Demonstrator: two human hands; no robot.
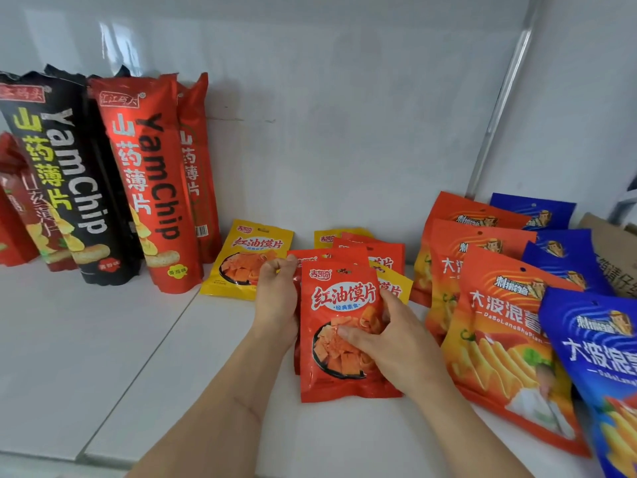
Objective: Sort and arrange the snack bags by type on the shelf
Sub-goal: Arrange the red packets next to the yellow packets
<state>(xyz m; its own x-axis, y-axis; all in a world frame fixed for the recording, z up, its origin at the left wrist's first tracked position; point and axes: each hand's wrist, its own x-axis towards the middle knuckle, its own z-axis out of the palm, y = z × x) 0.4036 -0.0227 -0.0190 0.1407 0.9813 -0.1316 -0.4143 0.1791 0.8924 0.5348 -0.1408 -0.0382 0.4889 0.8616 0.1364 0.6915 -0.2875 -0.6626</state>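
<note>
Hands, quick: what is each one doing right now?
Left hand: grips the left edge of the red snack bag.
Right hand: holds the same bag, thumb on its front.

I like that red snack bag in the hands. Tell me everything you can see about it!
The red snack bag is a small, glossy plastic pouch with white lettering and a picture of orange chips in a dark bowl. It stands nearly upright on the white shelf, in front of similar bags. The left hand holds its left edge; the right hand grips its front.
</note>
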